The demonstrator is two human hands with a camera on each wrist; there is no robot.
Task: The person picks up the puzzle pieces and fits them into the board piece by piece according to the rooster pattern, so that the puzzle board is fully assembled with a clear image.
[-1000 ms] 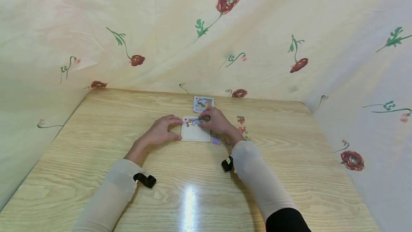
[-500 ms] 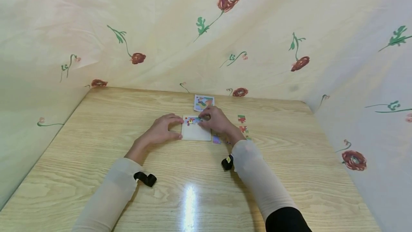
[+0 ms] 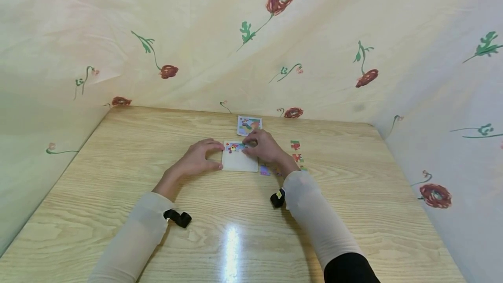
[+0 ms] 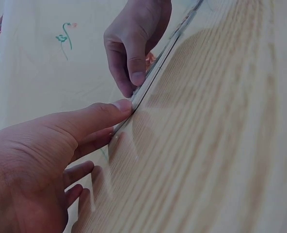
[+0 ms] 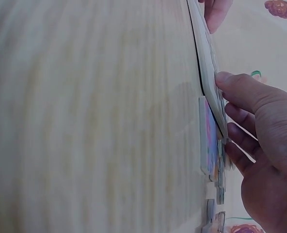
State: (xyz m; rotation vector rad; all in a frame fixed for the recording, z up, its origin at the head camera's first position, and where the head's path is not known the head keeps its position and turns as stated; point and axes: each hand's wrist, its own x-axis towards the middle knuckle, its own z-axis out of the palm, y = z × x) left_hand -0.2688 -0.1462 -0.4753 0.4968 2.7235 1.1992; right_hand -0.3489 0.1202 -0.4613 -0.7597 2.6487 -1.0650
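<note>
A white puzzle board (image 3: 237,163) lies flat, with a joined strip of colourful pieces (image 3: 233,147) along its far side. My left hand (image 3: 196,158) holds the board's left side, forefinger by the far corner and thumb by the near one; its thumb (image 4: 115,109) shows on the board's edge in the left wrist view. Over the far right part of the board, my right hand (image 3: 265,148) pinches a puzzle piece (image 3: 244,146) at the end of the strip, thumb and forefinger on either side. Most of that piece is hidden by the fingers.
A small picture card (image 3: 249,123) lies just beyond the board. Loose pieces (image 3: 295,145) are spread right of it, some partly behind the right wrist. A purple piece (image 3: 265,170) lies close to the board's near right corner. Flowered cloth (image 3: 196,56) hangs behind the wooden table (image 3: 220,204).
Both hands keep their places on the board and the piece. Only the head view has shifted very slightly.
</note>
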